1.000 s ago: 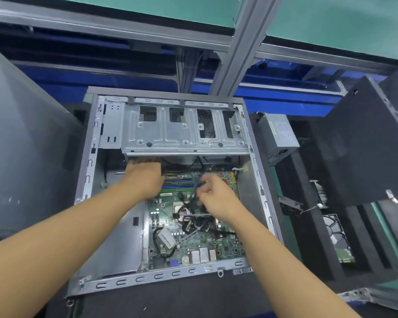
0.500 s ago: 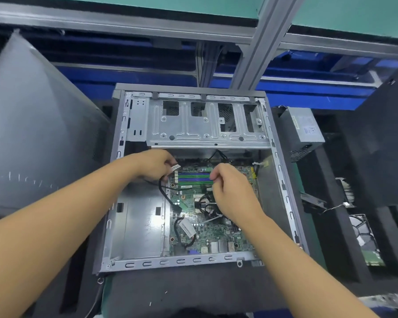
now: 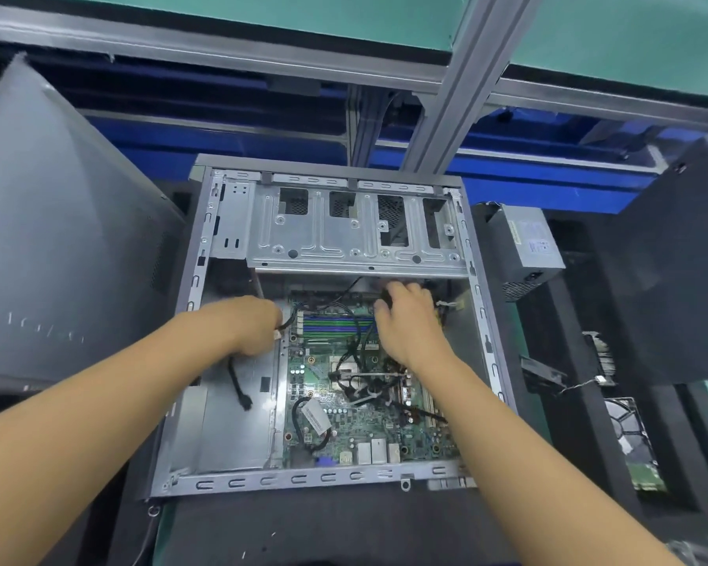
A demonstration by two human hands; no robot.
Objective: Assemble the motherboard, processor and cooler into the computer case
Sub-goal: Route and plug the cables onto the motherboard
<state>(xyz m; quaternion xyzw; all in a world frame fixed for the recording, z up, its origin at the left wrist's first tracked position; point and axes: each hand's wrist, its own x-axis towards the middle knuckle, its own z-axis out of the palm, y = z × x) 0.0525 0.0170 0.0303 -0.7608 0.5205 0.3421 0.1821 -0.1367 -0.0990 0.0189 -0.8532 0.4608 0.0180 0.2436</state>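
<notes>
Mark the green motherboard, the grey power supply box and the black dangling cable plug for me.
green motherboard (image 3: 356,426), head view, bare lower middle.
grey power supply box (image 3: 526,239), head view, labelled top face.
black dangling cable plug (image 3: 245,401), head view, connector end.

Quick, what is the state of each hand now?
Left hand: closed on a black cable.
Right hand: fingers curled over black cables; grip cannot be told.

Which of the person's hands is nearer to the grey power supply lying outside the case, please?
Right. The right hand is inside the case's far right corner, the side the power supply lies beyond; the left hand is by the board's left edge, farther off.
</notes>
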